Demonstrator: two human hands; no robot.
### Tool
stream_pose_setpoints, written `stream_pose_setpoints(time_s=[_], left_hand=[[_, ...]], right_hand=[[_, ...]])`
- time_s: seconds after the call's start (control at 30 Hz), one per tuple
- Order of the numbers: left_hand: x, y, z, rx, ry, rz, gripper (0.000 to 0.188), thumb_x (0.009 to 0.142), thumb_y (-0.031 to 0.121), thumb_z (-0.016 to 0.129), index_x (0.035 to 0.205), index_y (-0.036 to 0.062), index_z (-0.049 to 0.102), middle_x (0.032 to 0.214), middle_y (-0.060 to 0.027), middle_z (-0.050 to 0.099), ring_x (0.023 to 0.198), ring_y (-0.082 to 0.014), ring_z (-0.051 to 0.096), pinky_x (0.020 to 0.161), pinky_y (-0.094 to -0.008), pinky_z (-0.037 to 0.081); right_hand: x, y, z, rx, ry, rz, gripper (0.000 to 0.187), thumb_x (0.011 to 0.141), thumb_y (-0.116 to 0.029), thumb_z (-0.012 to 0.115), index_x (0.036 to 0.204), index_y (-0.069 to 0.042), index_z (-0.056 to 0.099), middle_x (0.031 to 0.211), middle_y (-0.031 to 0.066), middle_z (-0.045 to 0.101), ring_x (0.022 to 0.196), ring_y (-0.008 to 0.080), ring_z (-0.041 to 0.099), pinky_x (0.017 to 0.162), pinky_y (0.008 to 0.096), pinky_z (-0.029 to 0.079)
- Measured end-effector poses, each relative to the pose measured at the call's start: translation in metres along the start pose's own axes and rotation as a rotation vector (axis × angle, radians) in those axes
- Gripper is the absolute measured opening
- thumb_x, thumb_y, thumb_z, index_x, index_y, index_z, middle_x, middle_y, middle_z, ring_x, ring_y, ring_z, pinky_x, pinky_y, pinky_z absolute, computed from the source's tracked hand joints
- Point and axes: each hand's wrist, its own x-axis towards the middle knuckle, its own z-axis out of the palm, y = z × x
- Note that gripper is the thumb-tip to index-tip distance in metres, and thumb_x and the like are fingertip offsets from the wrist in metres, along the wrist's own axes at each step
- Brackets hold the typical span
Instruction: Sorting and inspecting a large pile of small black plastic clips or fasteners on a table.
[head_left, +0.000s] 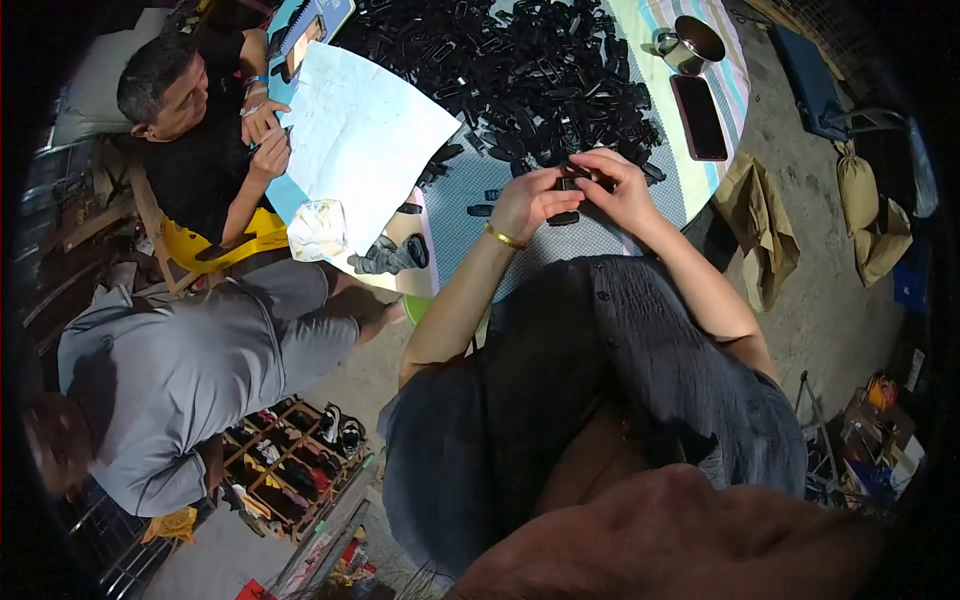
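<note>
Over the near edge of the table, both my hands meet at a small black plastic part. My right hand pinches it between thumb and fingers. From the other side, my left hand has its fingers closed against the same part, partly covering it. Just below my fingers another black plastic part lies on the grey patterned mat. A further loose black part is left of my left wrist. Beyond my hands spreads a large heap of similar black parts.
A metal mug and a phone sit at the table's right. Leftward lie a white sheet, a crumpled pale wrapper and dark gloves. One person sits at the left; another bends over beside a compartmented crate.
</note>
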Motion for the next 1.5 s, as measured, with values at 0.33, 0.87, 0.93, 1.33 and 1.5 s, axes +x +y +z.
stream_pose_setpoints(time_s=[0.33,0.87,0.93,1.33,1.5], left_hand=[[-0.002,-0.011,-0.011,0.823,0.098,0.376,0.032,0.077,0.013,0.058,0.108,0.0026,0.059,0.09,-0.0079,0.062,0.07,-0.0133,0.058,0.062,-0.0228,0.046],[-0.01,-0.012,0.002,0.681,0.144,0.365,0.022,0.077,0.009,0.058,0.097,0.0006,0.064,0.089,-0.0057,0.066,0.078,-0.0092,0.059,0.072,-0.0206,0.046],[-0.014,-0.011,0.007,0.618,0.113,0.367,0.021,0.078,0.009,0.057,0.096,-0.0005,0.064,0.088,-0.0052,0.065,0.078,-0.0091,0.059,0.071,-0.0206,0.046],[-0.014,-0.036,-0.011,0.688,-0.129,0.112,0.026,0.078,0.005,0.057,0.104,-0.0013,0.059,0.099,-0.0087,0.061,0.09,-0.0172,0.058,0.08,-0.0275,0.045],[-0.016,-0.02,-0.046,1.781,0.114,0.664,0.035,0.064,0.007,0.066,0.099,0.0086,0.061,0.105,-0.0108,0.052,0.094,-0.0311,0.049,0.084,-0.038,0.042]], right_hand=[[-0.007,-0.02,0.0,-0.101,0.036,-0.136,0.028,0.069,0.001,0.064,0.097,0.0,0.062,0.09,0.0102,0.059,0.074,0.0188,0.059,0.065,0.0259,0.047],[-0.016,-0.014,0.005,0.014,-0.263,0.377,0.028,0.074,-0.021,0.069,0.093,-0.002,0.062,0.068,0.0087,0.058,0.059,0.0123,0.053,0.054,0.0269,0.042],[-0.025,-0.003,0.014,0.013,-0.143,0.172,0.028,0.076,-0.022,0.067,0.094,-0.002,0.063,0.061,0.0092,0.057,0.052,0.013,0.051,0.05,0.0279,0.041],[-0.059,-0.003,-0.045,-0.464,-0.456,0.255,0.023,0.074,-0.021,0.065,0.086,-0.002,0.064,0.075,0.0198,0.06,0.068,0.0347,0.058,0.062,0.0391,0.045],[-0.1,0.027,-0.088,-0.854,-0.636,0.379,0.024,0.068,-0.017,0.065,0.086,-0.001,0.063,0.076,0.0193,0.06,0.072,0.0352,0.058,0.067,0.0413,0.045]])
